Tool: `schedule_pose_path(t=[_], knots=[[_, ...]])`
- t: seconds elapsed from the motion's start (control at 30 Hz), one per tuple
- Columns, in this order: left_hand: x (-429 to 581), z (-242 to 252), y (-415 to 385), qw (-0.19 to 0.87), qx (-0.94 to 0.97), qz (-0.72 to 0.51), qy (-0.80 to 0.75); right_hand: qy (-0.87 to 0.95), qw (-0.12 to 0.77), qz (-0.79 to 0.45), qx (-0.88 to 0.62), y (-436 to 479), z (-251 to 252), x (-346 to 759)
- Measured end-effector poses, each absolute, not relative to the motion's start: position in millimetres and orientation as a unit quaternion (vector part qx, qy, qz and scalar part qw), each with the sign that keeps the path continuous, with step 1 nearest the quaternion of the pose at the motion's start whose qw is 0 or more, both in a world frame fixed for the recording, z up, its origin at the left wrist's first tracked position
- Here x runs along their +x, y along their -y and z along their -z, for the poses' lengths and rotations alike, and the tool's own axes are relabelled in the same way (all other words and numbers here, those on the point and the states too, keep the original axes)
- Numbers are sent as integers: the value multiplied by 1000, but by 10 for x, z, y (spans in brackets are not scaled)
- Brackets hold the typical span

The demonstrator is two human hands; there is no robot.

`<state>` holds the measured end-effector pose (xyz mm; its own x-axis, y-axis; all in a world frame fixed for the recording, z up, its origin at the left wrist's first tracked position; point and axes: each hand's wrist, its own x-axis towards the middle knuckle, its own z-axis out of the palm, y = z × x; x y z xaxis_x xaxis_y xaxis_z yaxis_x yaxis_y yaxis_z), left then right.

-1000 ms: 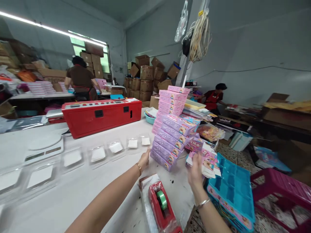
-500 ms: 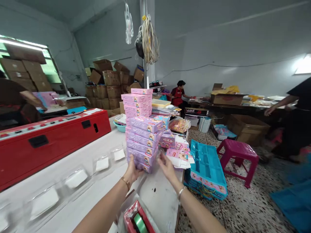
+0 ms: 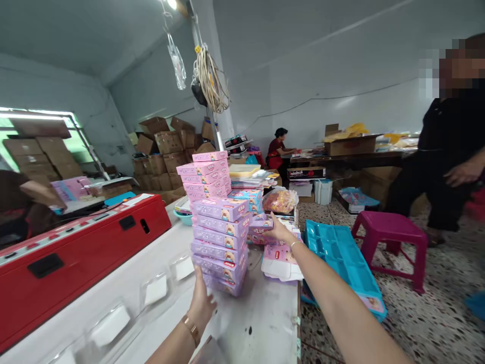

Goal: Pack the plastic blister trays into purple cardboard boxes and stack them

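Note:
A tall stack of small purple printed boxes point(image 3: 220, 237) stands on the white table, leaning slightly. My left hand point(image 3: 202, 298) is at the near left of its lowest boxes, thumb up and fingers apart, holding nothing. Behind the stack's right side, my right hand point(image 3: 281, 230) has its thumb and fingers at the end of another purple box point(image 3: 259, 230); part of that box is hidden by the stack. Below this hand lie flattened pink-and-white cartons point(image 3: 280, 263). Pink boxes point(image 3: 204, 177) are piled just behind the purple stack.
Left of the stack are clear plastic trays with white inserts point(image 3: 156, 289) and a long red machine point(image 3: 87, 253). Blue molded trays point(image 3: 344, 258) and a magenta stool point(image 3: 392, 237) stand on the right. One person point(image 3: 450, 136) stands at the right; another point(image 3: 278, 149) sits behind.
My right hand has moved forward and up from beside the stack to the purple box behind it. My left hand has come lower, off the stack's front. The standing person shows more fully.

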<state>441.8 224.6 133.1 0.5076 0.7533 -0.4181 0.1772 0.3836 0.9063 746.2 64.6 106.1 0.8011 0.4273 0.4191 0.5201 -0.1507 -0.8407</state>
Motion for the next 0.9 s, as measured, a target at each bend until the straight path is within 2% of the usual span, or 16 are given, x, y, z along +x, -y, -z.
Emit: schedule_pose_path(t=[0.1,0.17,0.23,0.3,0.37,0.5,0.63,0.77,0.9], knots=[[4469,-1730,-2290,594,606,-357,-391,319,564,61,-759,-717,-1010,7395],[4564,-2084,-2360,498,699,-431,-280,317,558,83,-763,-723,-1021,7348],[4674,-2400,-2441,297,840,-436,-125,311,553,111,-765,-666,-1075,7293],[4759,-2604,-2507,185,909,-372,-48,307,552,148,-761,-534,-1186,7229],[4799,-2682,-2546,173,930,-323,-33,307,553,189,-752,-349,-1375,7155],[4793,-2642,-2549,193,928,-318,-31,340,540,297,-710,-81,-1989,6966],[4803,-2573,-2526,224,911,-343,-50,459,437,434,-640,-315,-2652,6695],[4828,-2520,-2522,257,883,-385,-77,606,308,362,-637,-777,-2961,6457],[4807,-2501,-2504,253,880,-395,-70,648,280,325,-629,-911,-2984,6393]])
